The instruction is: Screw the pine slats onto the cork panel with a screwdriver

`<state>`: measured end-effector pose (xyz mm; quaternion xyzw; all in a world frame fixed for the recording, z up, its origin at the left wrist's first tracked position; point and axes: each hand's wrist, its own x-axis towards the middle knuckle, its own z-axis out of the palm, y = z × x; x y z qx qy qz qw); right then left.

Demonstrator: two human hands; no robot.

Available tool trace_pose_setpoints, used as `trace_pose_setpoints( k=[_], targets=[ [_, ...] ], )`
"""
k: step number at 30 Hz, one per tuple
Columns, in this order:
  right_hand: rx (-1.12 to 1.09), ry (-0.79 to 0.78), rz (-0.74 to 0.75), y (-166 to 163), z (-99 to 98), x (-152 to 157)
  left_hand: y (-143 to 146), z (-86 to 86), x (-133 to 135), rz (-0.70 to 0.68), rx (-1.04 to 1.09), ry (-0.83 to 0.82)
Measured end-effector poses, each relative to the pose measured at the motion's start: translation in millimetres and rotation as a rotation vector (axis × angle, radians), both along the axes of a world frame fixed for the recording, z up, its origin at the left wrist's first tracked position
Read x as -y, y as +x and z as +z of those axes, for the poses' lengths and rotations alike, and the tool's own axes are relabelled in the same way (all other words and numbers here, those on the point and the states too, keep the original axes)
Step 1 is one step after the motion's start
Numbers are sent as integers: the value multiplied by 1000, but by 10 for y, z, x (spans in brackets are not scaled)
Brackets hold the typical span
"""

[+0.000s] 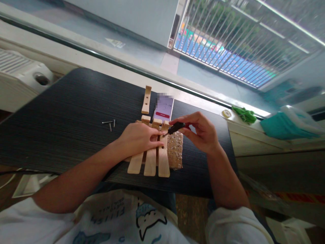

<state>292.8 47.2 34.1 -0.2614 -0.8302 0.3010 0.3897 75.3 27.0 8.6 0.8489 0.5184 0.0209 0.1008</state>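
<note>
In my right hand (200,132) is a small screwdriver with a black handle (175,128). Its tip points down and left to the upper hole of the rightmost wooden piece (164,162). My left hand (139,137) lies over the wooden pieces with its fingers stretched out, two of them reaching either side of the screwdriver's tip. Beside that piece are a middle wooden piece (150,164) and a left one (136,163), both partly under my hand. All three rest on a rough, speckled brown block (175,149).
Another wooden piece with two holes (146,100) lies farther back on the black table (76,112), next to a lit phone (164,107). Several screws (110,124) are at the left. On the windowsill are a green cloth (244,115) and a teal bag (281,123).
</note>
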Motion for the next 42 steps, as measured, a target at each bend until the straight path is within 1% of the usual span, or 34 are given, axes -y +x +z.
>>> trace_pose_setpoints(
  k=[3, 8, 15, 22, 30, 35, 42],
  targets=[
    [-20, 56, -31, -13, -3, -7, 1, -5, 2, 1, 1, 1],
    [-60, 122, -36, -40, -33, -23, 4, 0, -9, -14, 5, 0],
    [-94, 237, -122, -96, -109, -47, 13, 9, -18, -1, -17, -28],
    [-95, 360, -190, -137, -85, -35, 4, -4, -15, 0, -5, -14],
    [-59, 425, -304, -170, -94, -9, 8, 21, -9, -2, 21, -24],
    [-30, 489, -318, -178, -94, 4, 5, 14, -5, -7, 17, -10],
    [-15, 524, -326, -188, -77, 17, -5, 5, -5, -12, 16, 6]
  ],
)
